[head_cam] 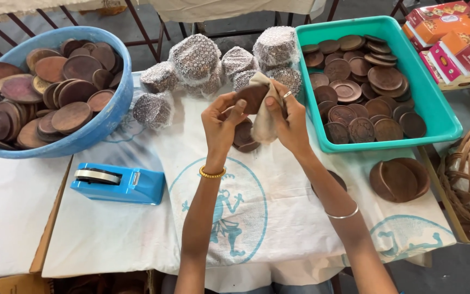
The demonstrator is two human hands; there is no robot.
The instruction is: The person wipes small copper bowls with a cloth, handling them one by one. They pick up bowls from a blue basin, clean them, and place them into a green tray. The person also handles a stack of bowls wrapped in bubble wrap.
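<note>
Left hand [223, 121] grasping a round brown wooden coaster [251, 97], right hand [289, 122] pressing a beige cloth [265, 111] against it; teal tray [433, 103] of coasters beside

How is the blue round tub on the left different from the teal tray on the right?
The blue tub is round and deep; the teal tray is rectangular and shallower. The discs in the tub are heaped, many tilted on edge, and mostly plain; the discs in the tray mostly lie flat, and several show carved patterns. Both hold brown round discs and stand on the cloth-covered table.
</note>
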